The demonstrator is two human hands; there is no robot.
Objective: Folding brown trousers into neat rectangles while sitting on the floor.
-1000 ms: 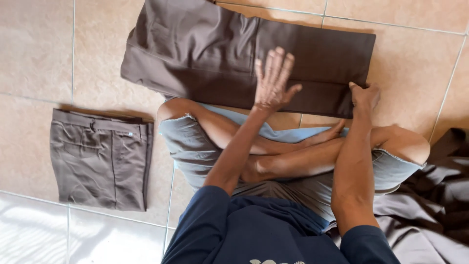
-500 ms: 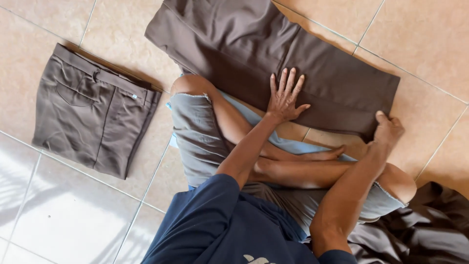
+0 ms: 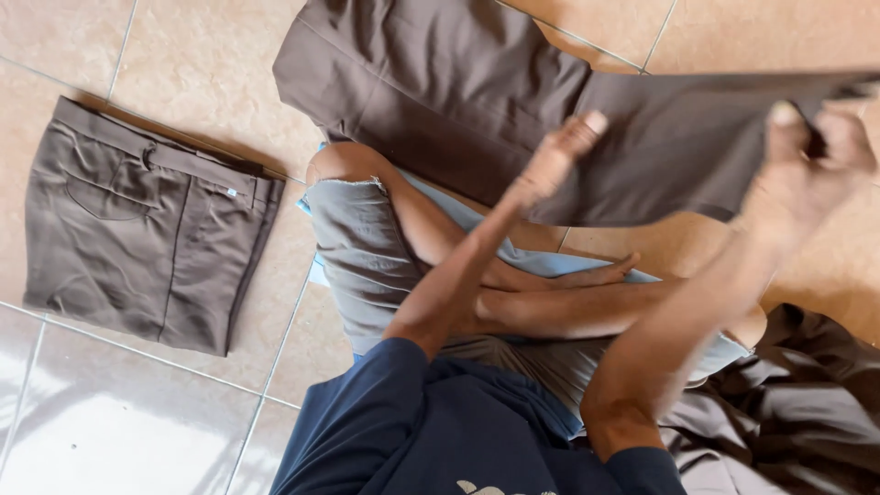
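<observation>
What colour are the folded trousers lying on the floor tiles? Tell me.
Dark brown, plain; the folded trousers show best in the head view.

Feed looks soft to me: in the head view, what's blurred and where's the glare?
Head view: both hands, left and right, are motion-blurred; the folded brown trousers are sharp; glare whitens the glossy beige floor tiles at lower left.

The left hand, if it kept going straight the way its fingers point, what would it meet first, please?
The left hand already touches the brown trousers; going on, it would likely only press further into that cloth.
</observation>
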